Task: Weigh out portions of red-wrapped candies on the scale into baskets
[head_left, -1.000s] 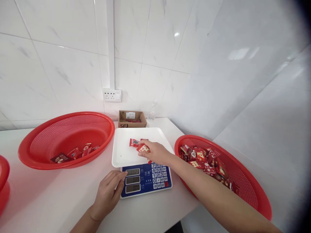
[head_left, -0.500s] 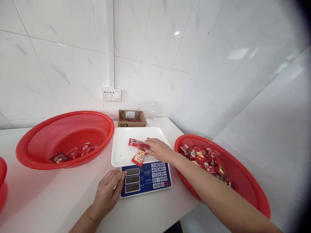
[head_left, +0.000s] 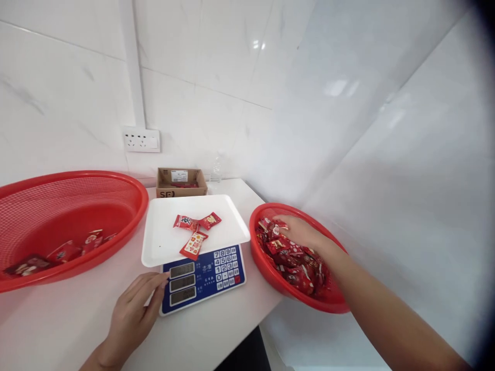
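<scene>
My right hand [head_left: 297,231] is inside the right red basket [head_left: 266,273], its fingers closing around a red-wrapped candy [head_left: 283,225] at the top of a heap of similar packets. Its fingertips are partly hidden among them. My left hand [head_left: 135,308] rests by the front left edge of a blue and white scale [head_left: 207,278], its fingers together and touching the side of the display panel. On the scale's white tray [head_left: 160,226] lie three small red candy packets [head_left: 194,244], loosely touching one another.
A larger red basket [head_left: 127,188] on the left holds several red packets [head_left: 65,252]. Behind the scale stand a small cardboard box [head_left: 181,192] with red items inside and a clear plastic bottle [head_left: 216,169]. A wall socket [head_left: 141,140] is above. The table edge lies in front.
My right hand has left the packets on the tray and moved right into the basket. Three packets stay on the tray. The view has turned right; my left hand remains by the display.
</scene>
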Demonstrator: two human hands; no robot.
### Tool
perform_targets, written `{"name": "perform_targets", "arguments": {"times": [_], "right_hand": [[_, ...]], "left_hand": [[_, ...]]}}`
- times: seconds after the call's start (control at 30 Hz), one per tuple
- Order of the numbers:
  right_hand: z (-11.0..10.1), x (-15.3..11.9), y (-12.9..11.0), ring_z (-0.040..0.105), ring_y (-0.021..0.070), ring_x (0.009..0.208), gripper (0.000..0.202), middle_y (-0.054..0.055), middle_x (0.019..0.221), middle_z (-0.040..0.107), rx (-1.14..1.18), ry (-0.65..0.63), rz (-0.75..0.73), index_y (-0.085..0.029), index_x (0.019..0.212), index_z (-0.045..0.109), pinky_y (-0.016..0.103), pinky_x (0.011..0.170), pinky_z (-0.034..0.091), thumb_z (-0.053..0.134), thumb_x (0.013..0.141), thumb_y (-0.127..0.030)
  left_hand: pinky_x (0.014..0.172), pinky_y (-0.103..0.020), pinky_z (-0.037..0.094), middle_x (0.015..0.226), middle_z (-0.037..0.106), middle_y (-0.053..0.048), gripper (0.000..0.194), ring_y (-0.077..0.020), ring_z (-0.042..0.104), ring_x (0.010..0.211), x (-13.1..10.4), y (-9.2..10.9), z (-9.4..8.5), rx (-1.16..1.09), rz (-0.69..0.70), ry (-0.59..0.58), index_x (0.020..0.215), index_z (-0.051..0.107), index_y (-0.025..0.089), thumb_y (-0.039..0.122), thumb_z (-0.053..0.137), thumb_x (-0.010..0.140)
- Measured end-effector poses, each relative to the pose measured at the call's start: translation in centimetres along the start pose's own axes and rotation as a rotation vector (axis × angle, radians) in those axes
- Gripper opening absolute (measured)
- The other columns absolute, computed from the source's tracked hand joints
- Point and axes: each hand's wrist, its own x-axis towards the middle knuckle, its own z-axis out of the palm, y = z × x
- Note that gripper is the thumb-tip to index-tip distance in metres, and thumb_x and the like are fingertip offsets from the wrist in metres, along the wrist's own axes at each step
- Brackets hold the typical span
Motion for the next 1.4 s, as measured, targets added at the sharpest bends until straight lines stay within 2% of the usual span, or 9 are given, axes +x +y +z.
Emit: {"name": "perform_targets", "arguments": {"times": [0.17,0.3,0.53,0.7,0.87,1.0,1.2,1.3,1.4], "right_hand": [[2.0,-1.7,2.7,0.059,0.0275,0.102,0.041,0.009,0.115,0.063,-0.065,-0.131,0.088,-0.023,0.112,0.061,0.034,0.081,0.044,0.063,0.071,-0.023],[3.5,-2.1,3.1,0.061,0.0247,0.094,0.037,0.008,0.105,0.066,-0.086,-0.138,0.121,-0.022,0.107,0.061,0.030,0.074,0.042,0.058,0.071,-0.013],[2.5,-1.8,3.3,0.058,0.0145,0.067,0.006,-0.003,0.070,0.063,-0.002,-0.211,0.065,-0.021,0.073,0.062,0.023,0.061,0.041,0.056,0.076,-0.022],[2.0,-1.1,4.8,0.060,0.0173,0.080,0.018,0.003,0.086,0.066,-0.013,-0.073,0.156,-0.021,0.091,0.064,0.028,0.071,0.042,0.048,0.081,-0.022],[3.0,-1.8,5.9,0.059,0.0274,0.095,0.039,0.014,0.104,0.065,-0.031,-0.039,0.260,-0.017,0.111,0.060,0.036,0.079,0.042,0.060,0.072,-0.018],[3.8,-2.6,5.0,0.058,0.0243,0.104,0.057,0.011,0.117,0.061,0.056,-0.021,0.232,-0.021,0.123,0.053,0.033,0.084,0.042,0.057,0.068,-0.006],[2.4,-2.7,5.1,0.064,0.0141,0.081,0.045,0.005,0.099,0.066,0.244,0.012,0.211,-0.018,0.124,0.047,0.025,0.068,0.049,0.044,0.080,-0.011],[2.0,-2.8,6.1,0.064,0.0147,0.085,0.045,0.006,0.102,0.066,0.260,0.025,0.224,-0.018,0.127,0.045,0.026,0.072,0.049,0.043,0.082,-0.015],[2.7,-3.3,6.6,0.061,0.0211,0.099,0.050,0.009,0.111,0.064,0.222,-0.010,0.233,-0.018,0.121,0.053,0.032,0.085,0.045,0.059,0.072,-0.014]], "left_hand": [[0.065,-0.023,0.050,0.080,0.066,-0.004,0.014,-0.0146,0.064,0.071,0.0,-0.1,-0.1,0.032,-0.005,0.017,0.095,0.058,0.020,0.018,0.049,0.084],[0.063,-0.022,0.050,0.079,0.066,-0.004,0.013,-0.0143,0.064,0.069,0.2,0.0,-0.1,0.062,-0.008,0.024,0.093,0.059,0.020,0.020,0.049,0.085],[0.062,-0.020,0.050,0.077,0.066,-0.003,0.012,-0.0131,0.063,0.068,0.3,0.1,-0.1,0.088,-0.014,0.028,0.093,0.058,0.019,0.020,0.048,0.085],[0.064,-0.021,0.051,0.080,0.066,-0.004,0.014,-0.0136,0.063,0.070,-0.1,-0.2,0.0,0.089,-0.032,0.012,0.094,0.058,0.019,0.023,0.047,0.086],[0.066,-0.022,0.051,0.081,0.066,-0.004,0.014,-0.0144,0.063,0.070,-0.3,-0.4,0.1,0.082,-0.025,0.024,0.092,0.058,0.020,0.026,0.047,0.086],[0.065,-0.022,0.052,0.082,0.066,-0.004,0.016,-0.0142,0.063,0.070,-0.2,-0.3,0.1,0.082,-0.030,0.007,0.094,0.058,0.019,0.028,0.047,0.087],[0.064,-0.022,0.053,0.079,0.066,-0.002,0.013,-0.0137,0.063,0.067,-0.2,-0.2,0.2,0.048,-0.054,0.040,0.092,0.058,0.020,0.024,0.049,0.085],[0.064,-0.022,0.052,0.080,0.066,-0.002,0.012,-0.0138,0.063,0.068,-0.2,-0.2,0.1,0.048,-0.055,0.033,0.093,0.058,0.020,0.024,0.050,0.084],[0.065,-0.022,0.052,0.081,0.065,-0.003,0.012,-0.0135,0.062,0.069,-0.2,-0.2,0.1,0.045,-0.045,0.019,0.093,0.058,0.020,0.024,0.049,0.085]]}}
